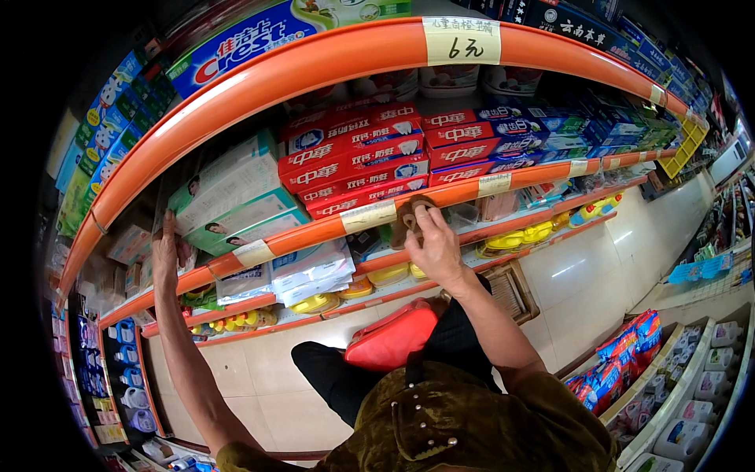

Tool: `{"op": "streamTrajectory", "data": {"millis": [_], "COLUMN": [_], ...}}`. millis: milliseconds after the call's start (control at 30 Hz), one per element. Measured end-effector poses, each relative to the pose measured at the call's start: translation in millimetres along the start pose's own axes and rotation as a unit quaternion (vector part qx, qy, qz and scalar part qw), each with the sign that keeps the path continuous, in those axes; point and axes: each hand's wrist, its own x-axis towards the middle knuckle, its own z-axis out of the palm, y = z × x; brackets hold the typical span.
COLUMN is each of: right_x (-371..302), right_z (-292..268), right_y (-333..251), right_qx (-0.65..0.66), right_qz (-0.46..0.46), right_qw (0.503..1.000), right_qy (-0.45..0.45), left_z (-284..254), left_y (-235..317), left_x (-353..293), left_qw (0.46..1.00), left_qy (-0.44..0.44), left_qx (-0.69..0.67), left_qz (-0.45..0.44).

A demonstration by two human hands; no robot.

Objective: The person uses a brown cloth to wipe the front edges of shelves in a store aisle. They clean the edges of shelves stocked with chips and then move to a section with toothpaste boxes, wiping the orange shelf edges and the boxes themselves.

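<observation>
My right hand (434,245) is closed on a brown cloth (407,224), bunched against the orange shelf edge (448,191). My left hand (164,245) reaches over the same shelf's edge at the left, its visible fingers stretched up beside a stack of green-and-white toothpaste boxes (236,200). Some of its fingers are hidden, and I cannot tell whether it presses on the boxes. Right of that stack lie red toothpaste boxes (354,157) in several layers. Farther right, red-and-blue boxes (480,138) are piled on the same shelf.
An upper orange shelf edge (354,55) with a paper price tag (462,41) curves across above my hands. White packets (314,271) and yellow bottles (523,236) fill the lower shelves. A red stool (393,334) stands between my legs. Shelves of bottles (683,436) rise at the right.
</observation>
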Motion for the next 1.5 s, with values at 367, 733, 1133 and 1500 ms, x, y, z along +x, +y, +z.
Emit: {"op": "streamTrajectory", "data": {"millis": [367, 733, 1133, 1500], "right_x": [7, 5, -31, -52], "right_z": [-26, -1, -41, -14], "right_y": [34, 26, 47, -80], "right_qx": [-0.047, 0.053, 0.491, 0.345], "right_qz": [-0.024, -0.043, 0.245, -0.168], "right_qw": [0.998, 0.998, 0.829, 0.730], "right_qy": [0.043, -0.008, -0.109, -0.566], "left_z": [26, 126, 159, 267], "left_y": [-48, -63, -70, -36], "left_x": [-104, -188, -238, -291], "left_qw": [0.992, 0.950, 0.917, 0.740], "left_qy": [-0.008, -0.104, -0.126, -0.286], "left_qx": [-0.123, -0.280, -0.347, -0.529], "left_qz": [0.036, -0.087, -0.150, -0.301]}}
